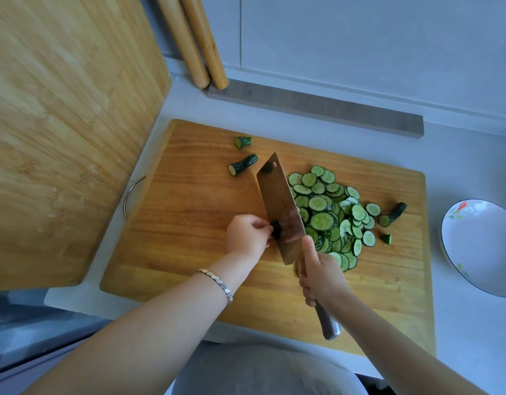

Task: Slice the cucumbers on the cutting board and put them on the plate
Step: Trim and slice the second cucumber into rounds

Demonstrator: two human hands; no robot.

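Then the left hand (246, 236) pinched a short dark cucumber stub (276, 230) between curled fingertips, near the middle of the board (189, 252). The stub sat touching the left face of the knife (280, 206). The right hand (320, 275) gripped the knife handle, thumb stretched up along the blade's near end, with the blade standing on edge and running from near to far. Just right of the blade lay a loose heap of slices (328, 215), overlapping one another on the board. Two end pieces (243, 164) lay far and left of the knife tip, well apart from the heap; two more ends (397, 211) lay at the heap's right side. The plate (480, 240) stood on the counter right of the board, cut off by the frame edge. A bracelet (214, 280) circled the left wrist. A big bamboo board (60, 124) leaned at the left, and two rolling pins (194, 44) stood at the far wall.
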